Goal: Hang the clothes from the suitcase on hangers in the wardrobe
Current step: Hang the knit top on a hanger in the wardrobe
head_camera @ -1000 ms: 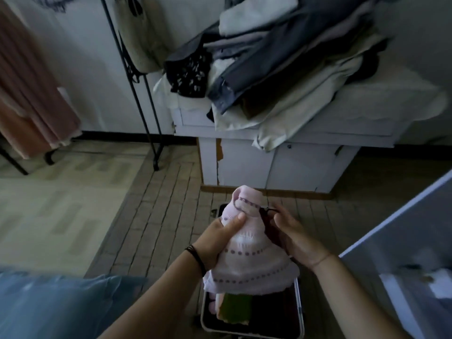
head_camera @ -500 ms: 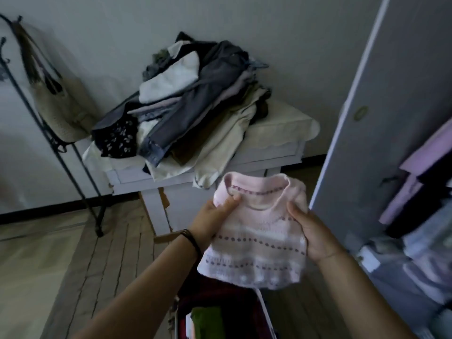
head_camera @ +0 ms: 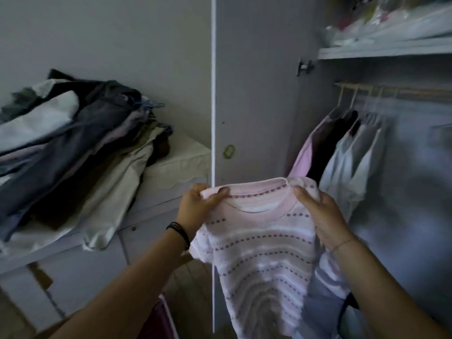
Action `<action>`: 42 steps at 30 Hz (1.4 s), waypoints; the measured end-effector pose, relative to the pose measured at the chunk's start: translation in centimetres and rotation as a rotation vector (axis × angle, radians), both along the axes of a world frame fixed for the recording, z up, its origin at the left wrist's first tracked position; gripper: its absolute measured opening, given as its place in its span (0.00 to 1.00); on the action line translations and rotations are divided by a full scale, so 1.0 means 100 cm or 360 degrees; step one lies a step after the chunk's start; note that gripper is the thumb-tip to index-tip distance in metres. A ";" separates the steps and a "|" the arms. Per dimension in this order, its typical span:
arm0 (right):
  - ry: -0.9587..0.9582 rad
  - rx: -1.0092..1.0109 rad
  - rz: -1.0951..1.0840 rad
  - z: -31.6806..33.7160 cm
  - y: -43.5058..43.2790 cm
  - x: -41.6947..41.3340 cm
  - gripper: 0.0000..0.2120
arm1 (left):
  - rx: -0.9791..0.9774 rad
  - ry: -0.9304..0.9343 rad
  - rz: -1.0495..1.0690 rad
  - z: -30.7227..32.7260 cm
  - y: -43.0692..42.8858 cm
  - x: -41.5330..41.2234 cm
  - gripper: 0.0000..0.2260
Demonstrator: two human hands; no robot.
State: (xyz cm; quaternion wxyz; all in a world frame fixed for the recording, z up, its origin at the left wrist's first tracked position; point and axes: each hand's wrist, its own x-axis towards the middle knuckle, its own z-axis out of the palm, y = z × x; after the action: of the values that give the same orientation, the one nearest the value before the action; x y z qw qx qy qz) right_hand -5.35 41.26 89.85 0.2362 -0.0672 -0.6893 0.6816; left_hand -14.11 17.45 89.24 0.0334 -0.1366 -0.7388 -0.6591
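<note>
A small pink knitted top (head_camera: 263,253) with rows of purple dots hangs spread out in front of me. My left hand (head_camera: 195,206) pinches its left shoulder and my right hand (head_camera: 322,216) grips its right shoulder, holding it up by the neckline. Behind it stands the open wardrobe, with a wooden rail (head_camera: 396,90) at the upper right. Several garments (head_camera: 342,155) hang from that rail on hangers. A corner of the suitcase (head_camera: 163,316) with dark red cloth shows at the bottom, below my left forearm.
The open wardrobe door (head_camera: 252,94) stands upright in the middle. A white cabinet (head_camera: 156,192) at the left carries a big heap of clothes (head_camera: 73,143). A shelf (head_camera: 384,48) above the rail holds bagged items. Folded cloth lies low in the wardrobe.
I have lifted the pink top from the suitcase and turned right towards the wardrobe. The top went from bunched to spread out, held by both shoulders.
</note>
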 end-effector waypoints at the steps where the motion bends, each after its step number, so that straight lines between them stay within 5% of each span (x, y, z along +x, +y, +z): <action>1: -0.0006 0.0039 -0.0042 0.005 0.017 0.000 0.10 | -0.0035 0.0010 -0.0069 0.005 0.015 -0.007 0.16; 10: 0.0031 0.0251 -0.0189 0.031 0.122 0.002 0.06 | 0.0100 0.0051 -0.0599 0.020 0.148 -0.059 0.23; 16: 0.0064 0.0242 -0.0649 0.039 0.188 0.012 0.08 | -0.0111 0.0212 -0.0966 0.037 0.227 -0.092 0.27; 25: -0.0189 0.0704 -0.0952 0.043 0.276 0.025 0.19 | 0.0074 0.0147 -0.1153 0.057 0.345 -0.094 0.15; 32: 0.0061 0.0737 -0.1358 0.077 0.395 -0.009 0.14 | 0.0202 0.0020 -0.1355 0.076 0.415 -0.085 0.14; 37: -0.0257 0.0826 -0.1452 0.079 0.468 -0.048 0.10 | 0.0161 0.0094 -0.1430 0.085 0.434 -0.091 0.25; 42: -0.0305 0.0808 -0.1599 0.071 0.489 -0.071 0.17 | 0.0166 0.0084 -0.1460 0.092 0.441 -0.106 0.23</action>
State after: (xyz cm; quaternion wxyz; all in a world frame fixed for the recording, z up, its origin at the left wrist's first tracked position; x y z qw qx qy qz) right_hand -12.40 90.19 96.98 0.4764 -0.3895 -0.7331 0.2895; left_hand -24.73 61.59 98.42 -0.2360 -0.4642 -0.5668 -0.6383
